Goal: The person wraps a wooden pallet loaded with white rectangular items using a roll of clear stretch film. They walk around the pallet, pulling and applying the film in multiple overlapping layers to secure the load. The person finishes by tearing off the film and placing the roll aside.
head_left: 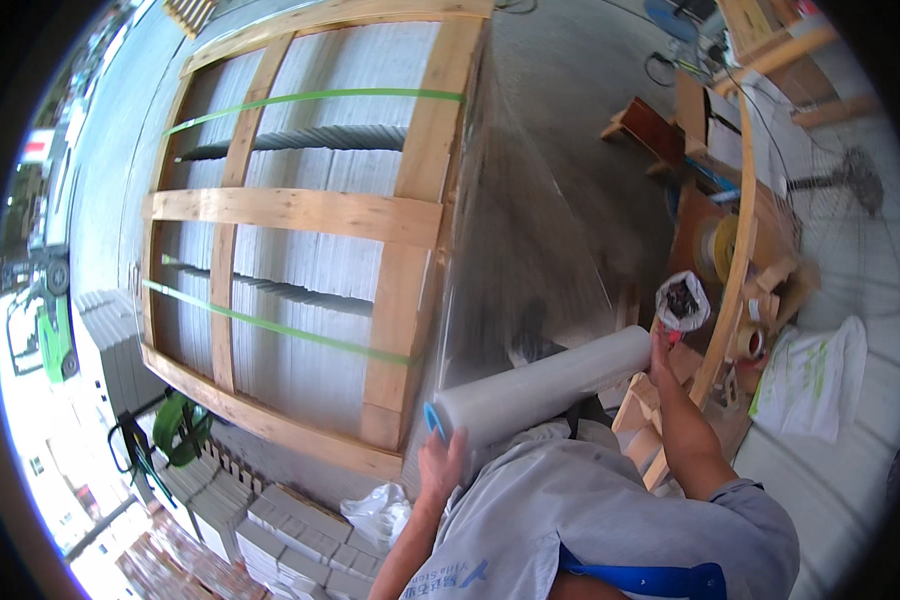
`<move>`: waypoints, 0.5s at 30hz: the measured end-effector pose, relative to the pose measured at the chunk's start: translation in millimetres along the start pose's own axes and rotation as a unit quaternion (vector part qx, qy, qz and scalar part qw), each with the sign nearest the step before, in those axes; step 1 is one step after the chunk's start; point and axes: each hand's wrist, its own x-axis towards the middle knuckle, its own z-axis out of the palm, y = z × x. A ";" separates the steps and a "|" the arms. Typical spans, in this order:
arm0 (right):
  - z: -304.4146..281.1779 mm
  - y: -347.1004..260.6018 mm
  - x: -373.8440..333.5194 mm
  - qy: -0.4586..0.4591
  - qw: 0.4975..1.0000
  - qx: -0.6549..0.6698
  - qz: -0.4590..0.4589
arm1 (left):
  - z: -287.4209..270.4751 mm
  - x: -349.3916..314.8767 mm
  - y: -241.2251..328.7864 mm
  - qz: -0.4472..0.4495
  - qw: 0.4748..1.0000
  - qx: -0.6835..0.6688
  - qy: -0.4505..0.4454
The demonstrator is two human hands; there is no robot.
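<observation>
The wearer's left hand (442,462) is curled at the near left end of a long roll of clear plastic film (550,380), its fingers closed by a blue ring (432,420) at the core. The right hand (662,352) is at the far right end, partly hidden by the roll; how tightly its fingers close cannot be told. The roll lies slantwise across the front of the wearer's grey shirt (610,500), its right end higher in view. A sheet of transparent film (530,220) spreads from the roll toward the right side of a large wooden crate (290,210).

The crate, ahead and to the left, has open slats showing rows of pale slabs (305,390) packed on edge, with two bright green straps (315,95) running across it. Near its lower right corner is a crumpled clear plastic bag (378,512), beside stacks of grey blocks (305,535).

To the right, just beyond the right hand, an open white bag (682,302) holds dark bits. Past it are a wooden rail (744,210), a yellow reel (725,248) and a white sack with green print (810,380). At the far left stands a green forklift (58,335).
</observation>
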 end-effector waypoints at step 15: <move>3.6 133.6 -117.7 0.050 0.997 0.015 0.057 | -56.9 -60.3 -151.4 -0.004 0.988 0.048 -0.146</move>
